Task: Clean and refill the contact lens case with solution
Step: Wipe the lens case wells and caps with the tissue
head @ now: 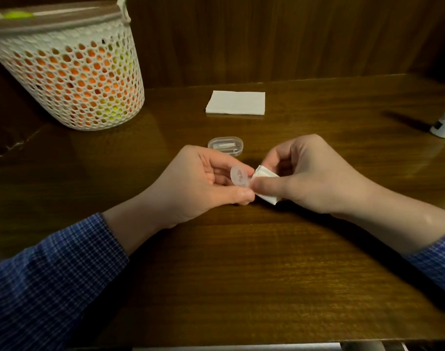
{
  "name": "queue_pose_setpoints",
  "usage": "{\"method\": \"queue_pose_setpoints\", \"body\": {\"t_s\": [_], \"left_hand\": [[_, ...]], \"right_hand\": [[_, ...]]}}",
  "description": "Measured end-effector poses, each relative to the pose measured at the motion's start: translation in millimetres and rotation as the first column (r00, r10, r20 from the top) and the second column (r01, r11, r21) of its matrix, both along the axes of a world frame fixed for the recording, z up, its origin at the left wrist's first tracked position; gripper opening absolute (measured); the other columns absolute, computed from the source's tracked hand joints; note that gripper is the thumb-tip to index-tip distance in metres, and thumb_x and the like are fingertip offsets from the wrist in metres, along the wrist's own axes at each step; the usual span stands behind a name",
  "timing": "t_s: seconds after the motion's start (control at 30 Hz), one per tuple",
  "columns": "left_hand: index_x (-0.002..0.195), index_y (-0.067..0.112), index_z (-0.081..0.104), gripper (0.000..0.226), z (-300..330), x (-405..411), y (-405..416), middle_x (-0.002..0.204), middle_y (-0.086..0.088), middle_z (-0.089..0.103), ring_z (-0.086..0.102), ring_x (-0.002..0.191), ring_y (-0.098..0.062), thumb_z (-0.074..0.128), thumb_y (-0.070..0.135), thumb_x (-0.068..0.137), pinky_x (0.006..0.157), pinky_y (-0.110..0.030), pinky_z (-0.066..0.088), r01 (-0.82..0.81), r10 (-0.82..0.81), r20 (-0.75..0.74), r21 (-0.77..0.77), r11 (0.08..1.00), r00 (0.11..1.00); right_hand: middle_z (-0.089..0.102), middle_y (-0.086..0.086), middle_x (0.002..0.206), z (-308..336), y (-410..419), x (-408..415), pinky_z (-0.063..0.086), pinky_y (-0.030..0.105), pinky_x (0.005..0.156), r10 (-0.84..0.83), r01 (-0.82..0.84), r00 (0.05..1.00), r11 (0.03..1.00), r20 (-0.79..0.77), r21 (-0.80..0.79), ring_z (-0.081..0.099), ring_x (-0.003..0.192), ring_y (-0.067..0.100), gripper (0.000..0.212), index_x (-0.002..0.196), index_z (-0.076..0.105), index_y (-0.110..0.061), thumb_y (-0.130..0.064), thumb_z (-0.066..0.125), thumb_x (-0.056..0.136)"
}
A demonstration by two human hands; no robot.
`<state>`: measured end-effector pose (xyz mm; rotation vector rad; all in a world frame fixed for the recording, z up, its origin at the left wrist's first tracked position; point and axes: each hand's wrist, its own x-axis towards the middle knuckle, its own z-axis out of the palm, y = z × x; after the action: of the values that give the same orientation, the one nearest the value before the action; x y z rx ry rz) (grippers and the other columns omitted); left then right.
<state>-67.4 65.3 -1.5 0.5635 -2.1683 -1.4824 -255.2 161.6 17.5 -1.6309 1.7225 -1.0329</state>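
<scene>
My left hand (203, 181) holds a small clear round piece of the contact lens case (239, 176) between thumb and fingers, above the middle of the wooden table (241, 262). My right hand (312, 178) pinches a folded white tissue (265, 184) against that piece. Just behind my hands lies a clear oval plastic box (225, 146) with small white parts inside. A white solution bottle (444, 125) stands at the table's right edge, partly cut off by the frame.
A folded white napkin (235, 102) lies flat farther back on the table. A white perforated basket (69, 69) with orange and green contents stands at the back left. A dark wooden panel (292, 34) closes off the back.
</scene>
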Motion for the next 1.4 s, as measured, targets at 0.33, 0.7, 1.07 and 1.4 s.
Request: {"method": "queue_pose_setpoints", "body": {"t_s": [0.33,0.7,1.07,1.4], "left_hand": [[0.106,0.009,0.077,0.034,2.1,-0.1,1.0,0.097,-0.007,0.081,0.079,0.088,-0.018,0.079,0.005,0.072,0.077,-0.023,0.061,0.046,-0.032,-0.089,0.157,0.987,0.995],[0.108,0.007,0.076,0.039,-2.7,-3.2,6.1,0.102,-0.003,0.081,0.078,0.096,-0.016,0.081,0.01,0.07,0.079,-0.021,0.06,-0.09,0.094,-0.167,0.031,0.995,0.981],[0.103,0.01,0.079,0.028,0.8,0.6,-2.3,0.1,-0.01,0.08,0.078,0.092,-0.022,0.08,0.0,0.077,0.079,-0.027,0.063,0.095,-0.088,-0.046,0.195,0.976,0.995],[0.109,0.01,0.075,0.037,-3.5,-4.6,5.1,0.105,-0.001,0.08,0.076,0.101,-0.015,0.081,0.005,0.073,0.082,-0.021,0.06,-0.122,0.127,-0.184,0.036,0.992,0.975]], "right_hand": [[0.074,-0.004,0.069,4.2,4.3,8.8,0.055,0.021,0.05,-0.097,0.09,0.992,0.993,-0.084,-0.082,0.069,0.065,0.01,0.013,0.071,0.076,-0.022,-0.028,0.087,0.075],[0.071,0.007,0.058,2.5,-2.7,9.6,0.048,0.022,0.045,-0.194,0.123,0.909,0.97,0.368,0.208,0.063,0.049,0.012,0.021,0.059,0.074,-0.013,-0.013,0.088,0.075],[0.072,-0.009,0.069,4.5,6.9,3.1,0.05,0.013,0.051,-0.01,-0.017,0.976,0.992,-0.219,-0.123,0.068,0.069,0.004,0.012,0.073,0.074,-0.026,-0.029,0.085,0.078],[0.074,0.006,0.063,-6.5,-2.8,9.4,0.051,0.022,0.049,-0.173,0.153,0.902,0.985,0.395,0.083,0.066,0.052,0.011,0.014,0.067,0.076,-0.012,-0.014,0.087,0.076]]}}
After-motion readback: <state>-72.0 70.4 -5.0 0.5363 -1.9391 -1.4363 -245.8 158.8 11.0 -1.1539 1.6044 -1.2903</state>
